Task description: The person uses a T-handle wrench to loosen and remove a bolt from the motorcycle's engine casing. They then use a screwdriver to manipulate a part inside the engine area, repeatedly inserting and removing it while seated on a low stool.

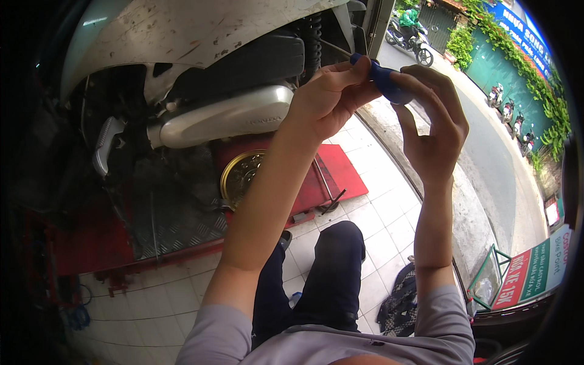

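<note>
Up in front of me, both hands hold a small dark blue rounded object (387,86); its exact kind I cannot make out. My left hand (328,91) grips its left end between thumb and fingers. Around its right, wider end curl the fingertips and thumb of my right hand (435,128). Beyond my left forearm stands a scooter with a scratched light body panel (207,33) and a silver engine-side cover (225,117).
The scooter rests on a red lift platform (344,173) with a dark ribbed plate. A gold-rimmed round pan (228,176) lies there, partly behind my left arm. A metal rod (325,179) is beside it. Street and sign stand (517,274) lie right; dark cloth (398,304) on the floor.
</note>
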`<state>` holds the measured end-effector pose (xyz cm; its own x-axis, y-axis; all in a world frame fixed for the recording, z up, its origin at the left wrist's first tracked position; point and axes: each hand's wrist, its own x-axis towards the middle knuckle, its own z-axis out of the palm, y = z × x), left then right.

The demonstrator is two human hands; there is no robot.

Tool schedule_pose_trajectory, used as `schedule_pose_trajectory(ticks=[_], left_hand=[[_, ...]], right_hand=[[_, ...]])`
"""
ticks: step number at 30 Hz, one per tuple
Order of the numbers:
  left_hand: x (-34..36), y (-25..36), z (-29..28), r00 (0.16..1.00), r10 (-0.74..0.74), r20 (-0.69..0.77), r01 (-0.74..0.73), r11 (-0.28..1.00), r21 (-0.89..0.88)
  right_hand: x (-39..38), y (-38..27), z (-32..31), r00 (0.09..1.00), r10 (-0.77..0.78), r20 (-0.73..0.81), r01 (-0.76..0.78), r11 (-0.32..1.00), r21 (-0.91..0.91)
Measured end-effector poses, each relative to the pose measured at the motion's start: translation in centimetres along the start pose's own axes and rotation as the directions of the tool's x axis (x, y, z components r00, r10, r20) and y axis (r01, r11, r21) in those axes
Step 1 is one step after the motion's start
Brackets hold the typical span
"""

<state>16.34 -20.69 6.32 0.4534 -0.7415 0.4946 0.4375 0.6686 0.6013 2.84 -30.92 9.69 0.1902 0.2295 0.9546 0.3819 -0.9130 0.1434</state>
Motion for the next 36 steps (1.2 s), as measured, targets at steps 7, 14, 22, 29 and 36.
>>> schedule_pose_trajectory(ticks=[7,14,22,29,36], left_hand=[[-0.4,-0.2,0.2,0.999,0.035,0.039,-0.03,0.992,-0.124],[-0.6,1.5,1.1,0.991,-0.067,-0.12,0.088,0.98,0.177],[-0.5,0.1,0.6,1.0,-0.001,-0.022,-0.002,0.992,-0.125],[-0.7,0.9,1.5,0.987,-0.1,-0.127,0.103,0.995,0.014],[0.3,0.5,0.1,1.0,-0.005,0.006,0.006,0.983,-0.185]], right_hand=[[-1.2,-1.3,1.5,0.938,0.337,-0.082,-0.336,0.941,0.026],[0.4,0.3,0.6,0.998,-0.052,0.042,0.052,0.999,0.004],[-1.0,-1.7,0.7,0.915,0.403,-0.004,-0.401,0.912,0.08],[-0.7,-1.0,0.1,0.989,0.15,-0.01,-0.15,0.983,-0.105],[-0.6,-1.1,0.9,0.982,0.174,-0.079,-0.171,0.984,0.049]])
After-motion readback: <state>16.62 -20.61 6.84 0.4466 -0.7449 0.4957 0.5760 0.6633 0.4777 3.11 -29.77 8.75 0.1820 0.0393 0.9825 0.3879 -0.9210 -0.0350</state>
